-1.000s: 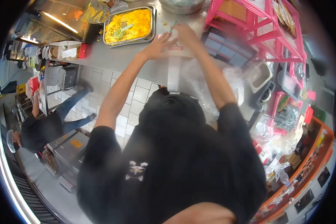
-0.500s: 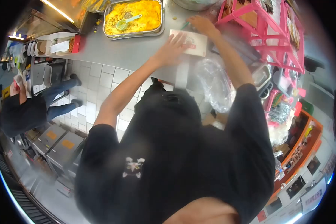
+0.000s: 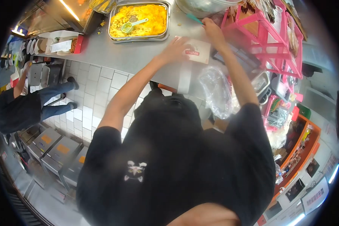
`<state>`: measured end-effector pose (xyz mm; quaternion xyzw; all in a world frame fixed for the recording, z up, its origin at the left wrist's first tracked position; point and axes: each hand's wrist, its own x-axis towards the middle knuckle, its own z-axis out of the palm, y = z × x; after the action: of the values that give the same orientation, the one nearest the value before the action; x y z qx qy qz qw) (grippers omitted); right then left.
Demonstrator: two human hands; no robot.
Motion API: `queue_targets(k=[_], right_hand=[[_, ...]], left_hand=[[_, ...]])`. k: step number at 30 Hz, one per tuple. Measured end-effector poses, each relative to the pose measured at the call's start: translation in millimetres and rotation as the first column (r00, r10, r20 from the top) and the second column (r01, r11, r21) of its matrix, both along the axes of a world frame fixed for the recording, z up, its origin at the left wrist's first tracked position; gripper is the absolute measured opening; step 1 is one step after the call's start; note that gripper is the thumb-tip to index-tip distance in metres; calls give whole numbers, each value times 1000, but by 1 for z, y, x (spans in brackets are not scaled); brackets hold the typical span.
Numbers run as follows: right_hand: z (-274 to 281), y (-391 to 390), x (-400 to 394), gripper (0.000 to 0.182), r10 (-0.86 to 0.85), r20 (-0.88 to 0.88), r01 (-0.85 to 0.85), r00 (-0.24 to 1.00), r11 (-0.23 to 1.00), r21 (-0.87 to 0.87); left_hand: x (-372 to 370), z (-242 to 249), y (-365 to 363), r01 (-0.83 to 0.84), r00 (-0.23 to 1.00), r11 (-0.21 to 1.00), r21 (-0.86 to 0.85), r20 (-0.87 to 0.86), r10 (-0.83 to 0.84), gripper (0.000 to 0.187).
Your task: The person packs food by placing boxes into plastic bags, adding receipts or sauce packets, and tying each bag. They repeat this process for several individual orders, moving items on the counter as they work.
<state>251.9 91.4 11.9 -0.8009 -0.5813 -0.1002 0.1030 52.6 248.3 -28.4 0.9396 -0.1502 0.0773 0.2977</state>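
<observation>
A white paper packet with red print (image 3: 200,52) lies flat on the steel counter (image 3: 139,52). My left hand (image 3: 174,51) rests on its left part, fingers spread and slightly blurred. Beyond the packet, my right hand (image 3: 211,28) is closed around a slim teal-green utensil (image 3: 194,18), whose flat end points to the upper left. Left of the hands stands a metal tray of yellow food (image 3: 152,14), with a pale green spoon (image 3: 128,27) lying in it.
A large bowl (image 3: 203,6) is at the top, beside pink plastic racks (image 3: 258,26). Clear plastic bags (image 3: 216,90) hang near the counter's right edge. A person in dark clothes (image 3: 20,109) stands at the far left, near grey bins (image 3: 58,150).
My right hand has lifted the teal utensil, which now shows above the packet. My left hand stays on the packet. The view has shifted slightly, and the other person's arm has risen.
</observation>
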Motion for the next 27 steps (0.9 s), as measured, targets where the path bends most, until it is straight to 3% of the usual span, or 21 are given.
queue_targets(k=[1,2,4,6,11,12,15,17,18,20,22,24,27], right_hand=[[23,-3,-33,25,-118,-370,201,922,960,195],[43,-10,-64,26,-127,-697,442,706,848,292],[58,-44,-118,24,-161,-920,476,358,879,32],[61,-70,-170,17,-83,-808,279,583,955,104],[27,-96,-227,14,-75,-957,240,282,971,-6],[23,-99,-230,14,-77,-959,239,272,971,-10],[11,-101,-229,15,-96,-939,150,330,987,-48],[5,-102,-223,17,-7,-902,54,431,998,18],[2,-100,-222,17,-11,-907,56,421,998,14],[-9,-95,-216,17,-65,-814,240,577,967,92],[-18,-98,-217,21,-140,-813,294,566,955,41],[-17,-100,-212,20,-10,-852,45,524,999,16],[-12,-101,-211,23,-47,-869,88,493,996,-4]], left_hand=[[-1,1,-1,-19,998,999,-30,-52,18,58],[-1,-4,-2,-25,999,999,-39,-45,24,58],[-1,-17,-3,-51,998,993,-110,-31,48,64],[-1,-22,-2,-49,999,992,-116,-23,47,66],[2,-17,1,-22,998,996,-81,-59,18,69],[2,-17,0,-20,999,997,-79,-46,17,70],[1,-17,0,-30,998,997,-73,-48,26,70],[1,-19,-1,-35,998,994,-104,-47,31,71],[1,-21,-2,-35,998,994,-107,-58,29,71],[2,-21,-2,-38,997,992,-116,-72,30,71],[-1,-16,-4,-46,996,993,-106,-80,38,71],[1,-16,-2,-44,997,996,-74,-71,39,71],[3,-9,1,-17,997,1000,-9,-69,16,72]])
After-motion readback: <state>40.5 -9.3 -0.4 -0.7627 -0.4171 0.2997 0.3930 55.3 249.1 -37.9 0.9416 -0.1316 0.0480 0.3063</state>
